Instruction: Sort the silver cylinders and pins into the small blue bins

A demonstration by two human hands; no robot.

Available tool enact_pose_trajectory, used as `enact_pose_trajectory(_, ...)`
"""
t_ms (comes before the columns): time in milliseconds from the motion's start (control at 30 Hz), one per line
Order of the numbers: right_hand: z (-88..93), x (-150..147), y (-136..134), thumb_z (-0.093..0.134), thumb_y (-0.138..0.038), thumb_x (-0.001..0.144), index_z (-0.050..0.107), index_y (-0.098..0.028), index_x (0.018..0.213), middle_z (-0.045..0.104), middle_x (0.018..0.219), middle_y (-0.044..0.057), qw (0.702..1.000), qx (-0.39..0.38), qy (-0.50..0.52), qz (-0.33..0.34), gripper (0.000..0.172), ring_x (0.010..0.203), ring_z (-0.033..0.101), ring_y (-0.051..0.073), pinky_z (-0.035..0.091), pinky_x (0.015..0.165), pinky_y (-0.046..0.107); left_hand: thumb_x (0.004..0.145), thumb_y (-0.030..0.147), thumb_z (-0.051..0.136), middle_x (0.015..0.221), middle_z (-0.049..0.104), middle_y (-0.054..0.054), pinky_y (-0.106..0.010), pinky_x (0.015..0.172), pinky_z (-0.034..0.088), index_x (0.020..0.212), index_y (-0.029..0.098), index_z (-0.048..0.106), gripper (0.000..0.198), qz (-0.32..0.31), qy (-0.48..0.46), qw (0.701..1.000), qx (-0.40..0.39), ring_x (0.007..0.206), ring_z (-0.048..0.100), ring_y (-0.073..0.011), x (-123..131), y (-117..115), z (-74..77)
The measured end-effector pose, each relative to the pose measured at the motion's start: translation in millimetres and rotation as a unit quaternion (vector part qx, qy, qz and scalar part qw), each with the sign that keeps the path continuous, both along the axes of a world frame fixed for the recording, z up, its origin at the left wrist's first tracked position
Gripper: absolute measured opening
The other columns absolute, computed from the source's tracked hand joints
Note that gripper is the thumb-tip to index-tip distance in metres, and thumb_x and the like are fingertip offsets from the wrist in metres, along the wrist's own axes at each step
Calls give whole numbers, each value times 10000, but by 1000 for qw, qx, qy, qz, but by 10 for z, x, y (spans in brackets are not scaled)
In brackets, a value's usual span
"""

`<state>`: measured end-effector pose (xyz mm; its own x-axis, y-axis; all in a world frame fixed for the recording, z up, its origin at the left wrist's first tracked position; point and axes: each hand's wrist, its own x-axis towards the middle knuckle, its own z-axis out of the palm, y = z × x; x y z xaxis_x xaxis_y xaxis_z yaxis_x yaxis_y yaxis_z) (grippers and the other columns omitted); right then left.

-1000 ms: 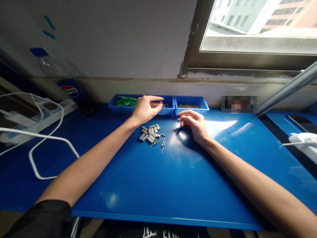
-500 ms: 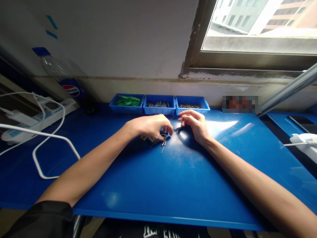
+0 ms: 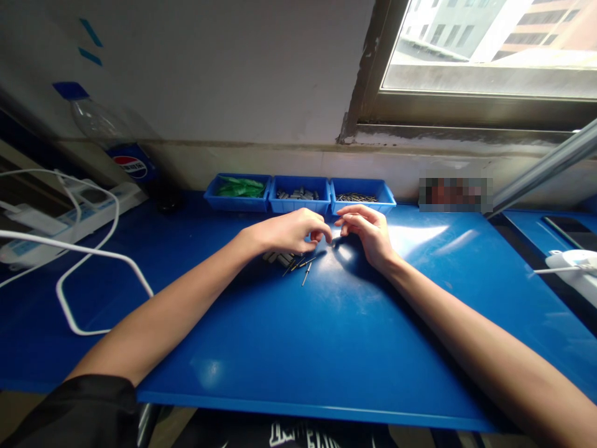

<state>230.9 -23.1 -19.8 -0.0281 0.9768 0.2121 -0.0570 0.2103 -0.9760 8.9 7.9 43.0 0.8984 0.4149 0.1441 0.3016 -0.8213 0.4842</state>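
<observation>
My left hand (image 3: pixel 298 231) hovers over the middle of the table, palm down, its fingers curled into a pinch. Whatever its fingertips hold is too small to make out. Just to the right, my right hand (image 3: pixel 367 229) has thumb and forefinger drawn together, nearly meeting the left fingertips; anything between them is hidden. Below the left hand lie several thin metal pins (image 3: pixel 306 274). Partly covered by that hand is a small heap of grey metal cylinders (image 3: pixel 281 257).
Along the wall stand three blue bins: one with green plastic pieces (image 3: pixel 240 186), one with grey cylinders (image 3: pixel 298 195), one with thin pins (image 3: pixel 357 198). At left are a cola bottle (image 3: pixel 130 163), a power strip (image 3: pixel 44 236) and a white cable (image 3: pixel 100 252). A phone (image 3: pixel 571 233) lies far right.
My left hand has moved slightly right, towards my right hand, with its fingers closing tighter. More of the loose pins now show beneath it. The right hand has barely moved.
</observation>
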Motion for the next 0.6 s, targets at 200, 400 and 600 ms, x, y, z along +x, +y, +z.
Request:
enact_pose_trajectory(200,1,-5,4,744,-357,826,779,-270,910,764,810,16,1000,2,4,3,126,626,627,185,545,680,370,855,130,647,918,739,-62,-238,701,514,1053,171,824,269,84,-110,990,18,780,673,-146,-38,76,54)
enact_pose_trajectory(400,38,-24,-25,789,-340,826,772,-250,1006,784,834,3,999,10,-24,46,202,679,662,170,529,699,334,850,187,680,983,774,-71,-264,767,576,1052,169,812,242,149,-187,971,-24,824,720,-159,-14,94,-9)
enact_pose_trajectory(600,62,-13,-35,847,-410,811,760,-240,1077,804,910,23,997,-10,-37,72,328,748,708,178,538,724,328,815,231,741,957,807,-91,-322,860,630,1025,119,791,243,172,-240,946,-130,877,774,-202,-3,101,-23)
